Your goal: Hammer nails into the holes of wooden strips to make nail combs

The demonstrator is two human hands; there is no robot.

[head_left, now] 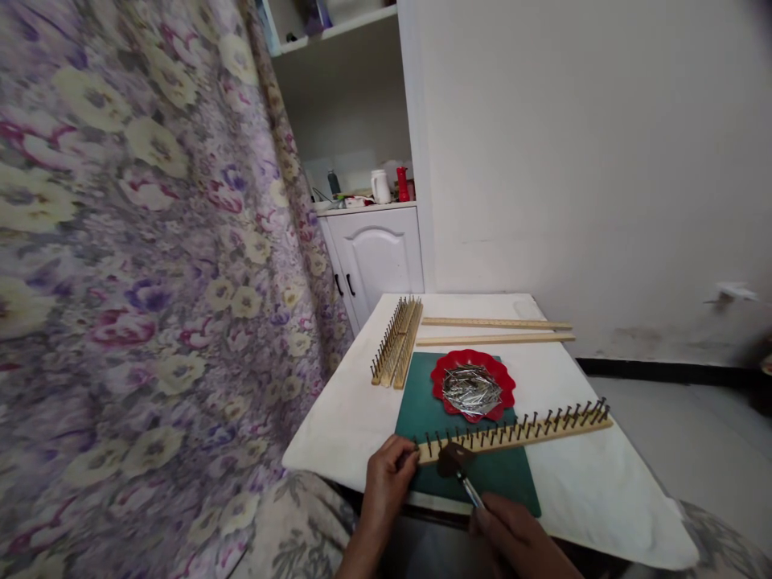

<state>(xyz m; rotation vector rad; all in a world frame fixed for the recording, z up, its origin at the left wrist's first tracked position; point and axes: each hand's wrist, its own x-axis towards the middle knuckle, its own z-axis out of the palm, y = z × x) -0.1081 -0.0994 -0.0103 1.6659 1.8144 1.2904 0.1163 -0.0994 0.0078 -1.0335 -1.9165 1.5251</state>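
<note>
- While the left hand (389, 474) sits at the near-left end of a wooden strip (546, 437), its thumb and forefinger are drawn together there; I cannot tell whether they pinch a nail or the wood itself.
- The right hand (512, 527) is wrapped around the handle of a hammer (456, 461), whose dark head hangs over the strip just beside the left fingers.
- The strip lies slantwise across the front of the desk (338, 434), partly over a green mat (500, 478), its right end reaching past the mat onto the white cover.
- Dark nails (548, 418) stand up along it, some a little tilted.
- Just behind the strip, a red scalloped dish (437, 374) holds a heap of loose silvery nails (470, 390).
- Beyond the mat, on the left, more strips (405, 346) lie side by side, bristling with nails.
- Two slim wooden lengths (498, 323) lie at the back, near each other.
</note>
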